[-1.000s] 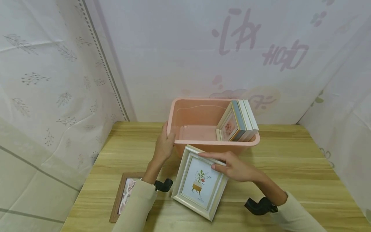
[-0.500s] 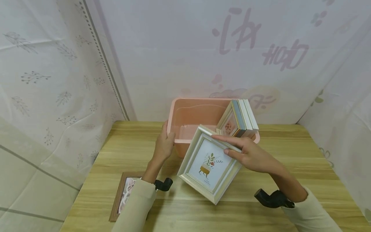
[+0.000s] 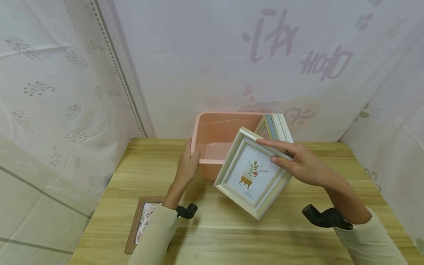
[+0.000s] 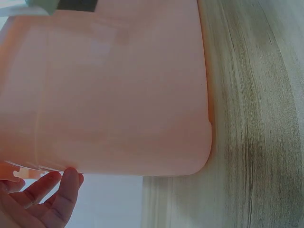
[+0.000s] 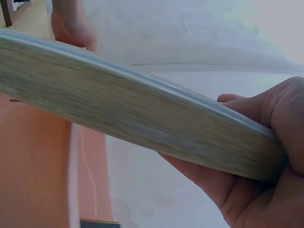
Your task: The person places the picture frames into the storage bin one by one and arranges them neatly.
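Observation:
My right hand (image 3: 306,165) grips a cream picture frame (image 3: 228,173) by its upper right edge, thumb on the front side. The frame, with a potted-plant print, is tilted in front of the pink plastic bin (image 3: 212,171) and hides part of its front. In the right wrist view the frame's side edge (image 5: 142,114) crosses between thumb and fingers. My left hand (image 3: 187,165) holds the bin's left rim; its fingers (image 4: 66,194) show at the bin wall in the left wrist view. Several picture frames (image 3: 279,127) stand on edge at the bin's right end, partly hidden.
A brown picture frame (image 3: 135,228) with a pink print lies on the wooden table (image 3: 212,243) at left, partly under my left forearm. A printed cloth wall (image 3: 198,66) rises directly behind the bin. The table's left edge runs beside the brown frame.
My right hand has carried the cream picture frame up and to the right, from below the bin to over its front rim. My left hand stays on the rim.

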Motion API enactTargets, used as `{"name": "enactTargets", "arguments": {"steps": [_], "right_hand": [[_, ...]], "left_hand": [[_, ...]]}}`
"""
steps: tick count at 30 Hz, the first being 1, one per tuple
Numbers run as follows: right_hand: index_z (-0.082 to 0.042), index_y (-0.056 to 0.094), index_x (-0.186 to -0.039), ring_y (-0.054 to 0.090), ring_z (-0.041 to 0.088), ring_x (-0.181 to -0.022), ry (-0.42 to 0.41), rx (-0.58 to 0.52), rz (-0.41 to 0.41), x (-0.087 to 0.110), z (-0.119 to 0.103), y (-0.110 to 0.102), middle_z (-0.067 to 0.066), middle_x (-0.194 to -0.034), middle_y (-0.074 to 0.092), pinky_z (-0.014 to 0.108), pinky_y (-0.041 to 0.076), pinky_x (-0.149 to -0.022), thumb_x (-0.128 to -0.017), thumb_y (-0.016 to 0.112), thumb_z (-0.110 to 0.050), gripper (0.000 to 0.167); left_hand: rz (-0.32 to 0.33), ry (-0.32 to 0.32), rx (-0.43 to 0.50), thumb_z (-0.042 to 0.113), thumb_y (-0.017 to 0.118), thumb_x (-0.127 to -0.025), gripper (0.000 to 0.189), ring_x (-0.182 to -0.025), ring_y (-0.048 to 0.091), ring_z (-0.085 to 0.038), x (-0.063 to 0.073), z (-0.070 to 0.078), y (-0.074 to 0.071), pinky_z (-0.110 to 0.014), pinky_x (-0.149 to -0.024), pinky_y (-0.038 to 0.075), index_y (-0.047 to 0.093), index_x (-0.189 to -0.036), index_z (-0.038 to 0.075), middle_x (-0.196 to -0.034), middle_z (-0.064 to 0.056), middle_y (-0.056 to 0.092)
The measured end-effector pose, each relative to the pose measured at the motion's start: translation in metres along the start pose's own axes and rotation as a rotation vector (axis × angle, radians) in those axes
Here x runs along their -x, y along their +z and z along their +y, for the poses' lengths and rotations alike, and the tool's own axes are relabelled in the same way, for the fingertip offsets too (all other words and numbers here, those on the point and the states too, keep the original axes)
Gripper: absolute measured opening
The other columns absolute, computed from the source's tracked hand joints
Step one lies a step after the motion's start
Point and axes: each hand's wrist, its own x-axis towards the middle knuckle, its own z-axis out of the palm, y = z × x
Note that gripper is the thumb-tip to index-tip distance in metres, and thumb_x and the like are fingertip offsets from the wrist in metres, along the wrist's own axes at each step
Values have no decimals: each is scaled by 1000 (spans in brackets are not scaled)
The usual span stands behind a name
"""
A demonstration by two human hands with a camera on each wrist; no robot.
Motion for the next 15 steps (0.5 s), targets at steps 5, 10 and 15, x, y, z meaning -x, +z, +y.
{"name": "enactTargets", "arguments": {"steps": [5, 10, 15], "right_hand": [[-18, 54, -153, 71, 18, -87, -28, -14, 13, -1, -5, -10, 24, -125, 62, 36, 61, -66, -103, 53, 7, 56], [-17, 55, -152, 71, 16, -85, -76, 39, 85, -2, -10, -20, 23, -121, 62, 33, 60, -63, -100, 54, 11, 59], [-19, 56, -152, 68, 14, -81, -63, 116, 165, -4, -15, -30, 15, -118, 63, 28, 57, -59, -99, 57, 10, 60]], "left_hand": [[-3, 6, 12, 24, 42, -106, 57, -116, 60, -39, -1, -1, 0, -61, -97, 50, 33, -162, 11, -146, -24, 55], [-11, 16, 19, 23, 41, -106, 59, -116, 60, -37, -1, -1, -1, -60, -97, 50, 31, -162, 11, -146, -23, 55], [-15, 17, 19, 23, 40, -106, 59, -118, 60, -37, -1, 0, -1, -60, -98, 50, 30, -162, 11, -147, -23, 54]]}}
